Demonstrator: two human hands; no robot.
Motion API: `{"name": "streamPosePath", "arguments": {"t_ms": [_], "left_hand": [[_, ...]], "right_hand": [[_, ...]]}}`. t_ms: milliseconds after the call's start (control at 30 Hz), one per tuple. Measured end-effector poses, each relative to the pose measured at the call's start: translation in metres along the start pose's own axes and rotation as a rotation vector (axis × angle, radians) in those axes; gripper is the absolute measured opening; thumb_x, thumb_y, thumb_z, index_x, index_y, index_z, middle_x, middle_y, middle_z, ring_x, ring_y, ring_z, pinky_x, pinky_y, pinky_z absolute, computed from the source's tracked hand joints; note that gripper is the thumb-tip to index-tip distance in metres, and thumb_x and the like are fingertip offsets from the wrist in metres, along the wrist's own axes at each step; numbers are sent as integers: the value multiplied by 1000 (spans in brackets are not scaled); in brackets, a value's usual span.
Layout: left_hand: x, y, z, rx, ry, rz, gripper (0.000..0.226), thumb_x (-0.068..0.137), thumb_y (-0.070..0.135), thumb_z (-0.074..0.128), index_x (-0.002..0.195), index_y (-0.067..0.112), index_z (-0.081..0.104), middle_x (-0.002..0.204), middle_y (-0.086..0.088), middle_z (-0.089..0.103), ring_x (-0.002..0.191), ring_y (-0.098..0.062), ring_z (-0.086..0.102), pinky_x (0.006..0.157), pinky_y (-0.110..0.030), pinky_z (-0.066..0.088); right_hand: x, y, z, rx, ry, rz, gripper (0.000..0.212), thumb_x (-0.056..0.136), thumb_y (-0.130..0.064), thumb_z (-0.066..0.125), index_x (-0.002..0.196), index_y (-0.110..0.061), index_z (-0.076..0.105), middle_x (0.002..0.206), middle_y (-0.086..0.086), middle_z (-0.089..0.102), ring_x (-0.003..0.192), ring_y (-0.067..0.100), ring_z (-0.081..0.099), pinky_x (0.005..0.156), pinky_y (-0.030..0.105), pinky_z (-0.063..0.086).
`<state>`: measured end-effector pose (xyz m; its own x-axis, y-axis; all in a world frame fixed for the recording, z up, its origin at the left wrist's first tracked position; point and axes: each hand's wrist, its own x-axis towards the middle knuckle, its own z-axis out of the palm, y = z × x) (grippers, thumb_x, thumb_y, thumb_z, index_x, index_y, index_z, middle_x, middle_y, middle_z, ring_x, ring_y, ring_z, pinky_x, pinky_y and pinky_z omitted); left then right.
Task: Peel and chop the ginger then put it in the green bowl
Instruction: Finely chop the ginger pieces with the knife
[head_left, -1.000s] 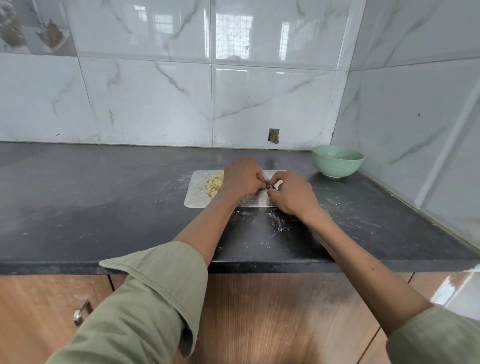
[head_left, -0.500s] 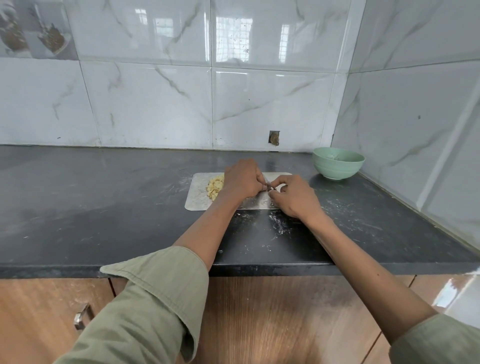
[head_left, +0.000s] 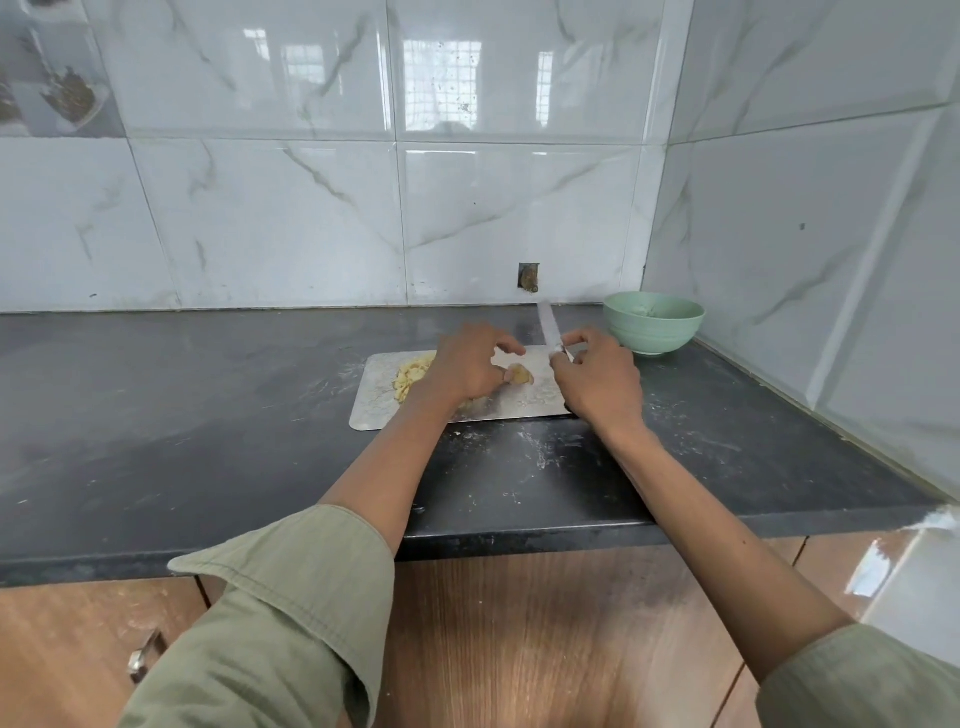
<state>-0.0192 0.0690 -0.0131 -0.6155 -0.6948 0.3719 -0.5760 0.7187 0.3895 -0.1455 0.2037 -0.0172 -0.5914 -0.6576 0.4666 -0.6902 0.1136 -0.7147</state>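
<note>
1 ginger piece (head_left: 519, 374) is lying on the steel board (head_left: 374, 410), touching the left hand (head_left: 467, 364), whose fingers are curling loosely beside it; right hand (head_left: 597, 384) is gripping the knife (head_left: 548, 327), blade pointing toward 11 o'clock, at 3 o'clock of the piece.

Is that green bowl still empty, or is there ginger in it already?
Cannot tell: the green bowl shows pale marks inside. The chopped ginger lies on the cutting board.
</note>
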Motion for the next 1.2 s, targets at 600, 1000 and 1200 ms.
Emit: {"name": "streamPosePath", "arguments": {"t_ms": [600,1000,1200], "left_hand": [[1,-1,-1,49,2,-68,34,84,53,80,103,25,78,102,6,73,92,-14,65,81,-30,52],[1,-4,-3,-112,49,-6,29,74,19,93,100,9,82,101,-7,76,76,-13,64,79,-30,56],[2,-3,-2,-116,67,5,21,74,13,92,93,10,83,90,-6,78,66,-7,62,74,-28,57]], "right_hand": [[-11,-6,-4,-292,-103,9,25,87,-35,69,112,-30,71,105,3,67,102,31,65,74,31,41],[-13,-5,5,-318,-139,-116,22,84,-35,67,106,-34,71,88,-6,60,97,28,64,74,33,43],[-11,-3,5,-306,-157,-128,21,86,-33,66,107,-33,70,90,-5,62,97,28,63,74,32,43]]}}
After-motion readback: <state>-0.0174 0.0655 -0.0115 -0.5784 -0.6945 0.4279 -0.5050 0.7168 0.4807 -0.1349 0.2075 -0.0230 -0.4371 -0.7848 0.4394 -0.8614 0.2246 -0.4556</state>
